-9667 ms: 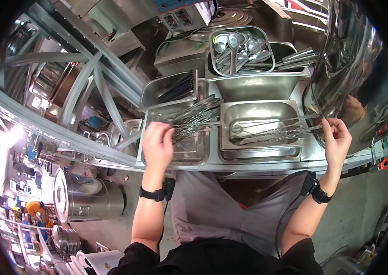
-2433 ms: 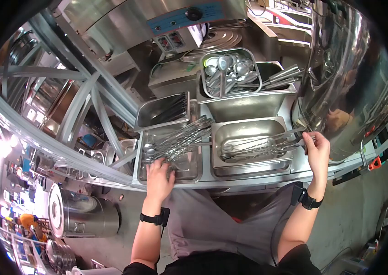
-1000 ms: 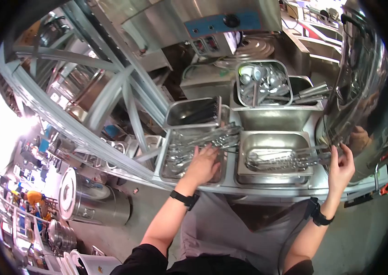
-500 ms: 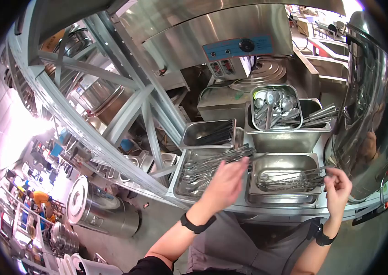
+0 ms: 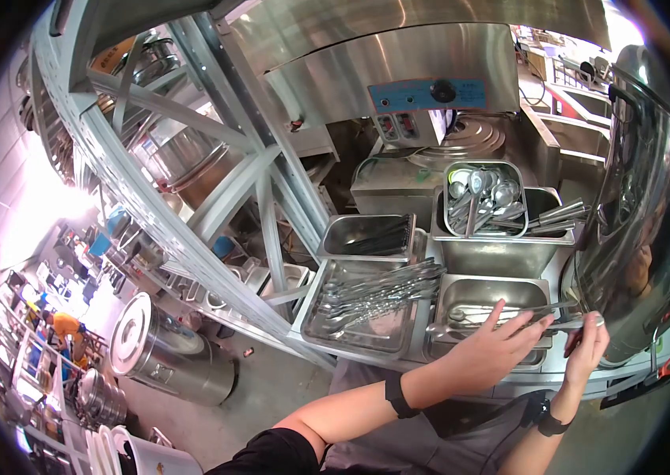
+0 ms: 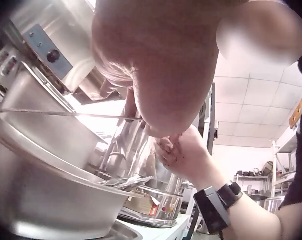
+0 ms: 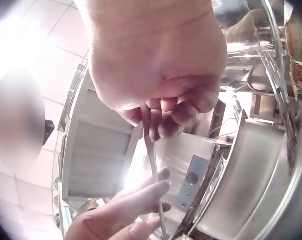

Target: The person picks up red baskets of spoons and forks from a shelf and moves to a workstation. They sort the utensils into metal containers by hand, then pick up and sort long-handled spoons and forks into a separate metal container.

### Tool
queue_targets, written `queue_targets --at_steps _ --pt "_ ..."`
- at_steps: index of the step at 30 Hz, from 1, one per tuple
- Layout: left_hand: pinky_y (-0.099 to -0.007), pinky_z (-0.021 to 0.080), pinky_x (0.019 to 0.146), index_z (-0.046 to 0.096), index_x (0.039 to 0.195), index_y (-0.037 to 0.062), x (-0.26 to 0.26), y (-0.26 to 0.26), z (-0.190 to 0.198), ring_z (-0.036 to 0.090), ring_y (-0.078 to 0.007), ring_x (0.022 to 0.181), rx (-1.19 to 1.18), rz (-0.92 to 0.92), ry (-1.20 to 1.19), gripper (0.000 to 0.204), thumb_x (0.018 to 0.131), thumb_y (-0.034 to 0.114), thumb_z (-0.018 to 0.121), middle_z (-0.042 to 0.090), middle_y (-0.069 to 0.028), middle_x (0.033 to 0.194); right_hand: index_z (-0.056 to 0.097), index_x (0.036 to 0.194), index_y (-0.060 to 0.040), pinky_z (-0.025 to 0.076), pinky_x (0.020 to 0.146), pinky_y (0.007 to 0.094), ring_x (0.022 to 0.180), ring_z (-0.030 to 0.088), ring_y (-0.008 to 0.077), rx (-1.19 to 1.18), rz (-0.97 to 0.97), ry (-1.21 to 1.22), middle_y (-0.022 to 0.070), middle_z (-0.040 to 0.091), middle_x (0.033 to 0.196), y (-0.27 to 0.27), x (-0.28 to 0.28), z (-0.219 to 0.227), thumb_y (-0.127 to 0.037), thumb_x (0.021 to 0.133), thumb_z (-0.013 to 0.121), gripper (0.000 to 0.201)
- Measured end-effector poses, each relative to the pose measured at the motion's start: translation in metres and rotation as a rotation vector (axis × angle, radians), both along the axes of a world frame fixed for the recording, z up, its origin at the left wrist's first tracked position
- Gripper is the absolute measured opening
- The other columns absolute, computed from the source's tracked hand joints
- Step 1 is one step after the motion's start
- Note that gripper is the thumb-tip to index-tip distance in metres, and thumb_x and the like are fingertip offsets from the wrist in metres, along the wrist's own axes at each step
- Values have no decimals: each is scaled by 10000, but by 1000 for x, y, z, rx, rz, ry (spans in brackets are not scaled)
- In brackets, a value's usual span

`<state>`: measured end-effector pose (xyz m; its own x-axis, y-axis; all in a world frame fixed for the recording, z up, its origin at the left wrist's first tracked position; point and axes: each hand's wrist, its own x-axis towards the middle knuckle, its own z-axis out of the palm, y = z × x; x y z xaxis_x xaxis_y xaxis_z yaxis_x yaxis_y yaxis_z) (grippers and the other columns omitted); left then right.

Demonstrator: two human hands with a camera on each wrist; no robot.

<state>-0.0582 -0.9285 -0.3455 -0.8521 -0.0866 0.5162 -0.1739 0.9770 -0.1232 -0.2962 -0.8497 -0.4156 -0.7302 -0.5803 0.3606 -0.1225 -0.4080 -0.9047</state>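
My left hand (image 5: 481, 348) reaches across the front of the right-hand steel pan (image 5: 548, 289), its back toward the head camera and several fingers fanned. Under it runs a long-handled spoon (image 5: 436, 328), bowl to the left. In the left wrist view the thin handle (image 6: 56, 113) enters between thumb and finger. My right hand (image 5: 586, 348) pinches the handle's right end; the right wrist view shows this handle (image 7: 153, 167) leaving its fingers. Inside the pan lie several long utensils (image 5: 469, 314). At left, a shallow tray (image 5: 311, 326) holds a pile of utensils with twisted handles (image 5: 382, 293).
Behind stand a pan of black-handled utensils (image 5: 378, 237) and a raised pan of spoons (image 5: 487, 202). A tall shiny steel vessel (image 5: 628, 229) borders the right side. Metal shelf framing (image 5: 228, 194) runs along the left. A lidded steel drum (image 5: 168, 348) stands on the floor.
My left hand has moved right from the utensil pile to the right-hand pan, bringing a spoon. My right hand stays by the pan's right end and now pinches the handle. The head view has shifted.
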Motion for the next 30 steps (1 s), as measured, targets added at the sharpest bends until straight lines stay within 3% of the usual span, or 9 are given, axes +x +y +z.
queue_targets --at_steps 3,4,6,9,12,16,18,23,30 --pt "-668 286 1205 640 1326 16 13 3 1 494 -315 1407 131 23 99 431 919 156 642 463 -146 1579 575 874 -99 247 386 232 421 384 37 -28 -159 -80 -48 442 565 4 -21 3 -309 1117 551 322" --pt "-673 263 1207 666 1243 75 24 -1 -1 532 -330 1374 174 53 120 383 866 124 715 501 -141 1538 566 846 -107 244 384 232 419 380 37 -30 -200 -110 -50 444 563 6 -30 0 -321 1113 559 342" --pt "-635 356 1153 671 1138 111 50 -13 -10 573 -334 1307 254 115 237 355 797 78 763 575 -133 1400 546 792 -121 248 379 238 419 379 35 118 -212 -70 -50 445 553 14 -42 2 -348 1101 582 385" --pt "-538 475 1003 689 1049 66 92 -29 -13 616 -378 1079 282 336 292 277 782 30 749 650 -146 1149 529 711 -104 286 365 257 401 424 71 277 -160 51 -11 497 529 13 -43 4 -367 1090 591 466" --pt "-459 506 950 676 1040 35 140 -43 -41 615 -384 1087 307 558 268 249 803 48 751 646 -165 1150 588 744 -19 352 341 280 389 498 122 399 -45 -4 43 548 525 4 -32 5 -341 1076 613 463" --pt "-479 485 983 665 1085 31 197 -49 -78 607 -393 1121 334 745 187 278 824 79 750 644 -164 1172 641 757 49 361 309 283 367 531 145 470 73 -15 79 581 520 -5 -12 15 -293 1055 653 454" --pt "-482 474 1004 664 1105 25 215 -52 -91 605 -394 1129 347 823 176 295 830 87 751 643 -167 1178 639 715 62 362 311 295 352 530 152 632 56 81 99 586 502 -4 -5 28 -279 1031 692 468" --pt "-486 469 1010 665 1134 20 232 -63 -104 604 -399 1132 398 914 157 317 838 97 750 643 -171 1180 661 679 54 398 348 302 377 565 148 878 -81 190 90 592 496 -2 6 50 -306 986 751 482" --pt "-486 479 961 667 1078 32 239 -83 -121 627 -383 1051 400 953 90 245 853 92 744 667 -152 1047 664 682 41 402 375 290 390 557 124 806 -143 225 59 585 499 0 8 53 -322 943 804 469"
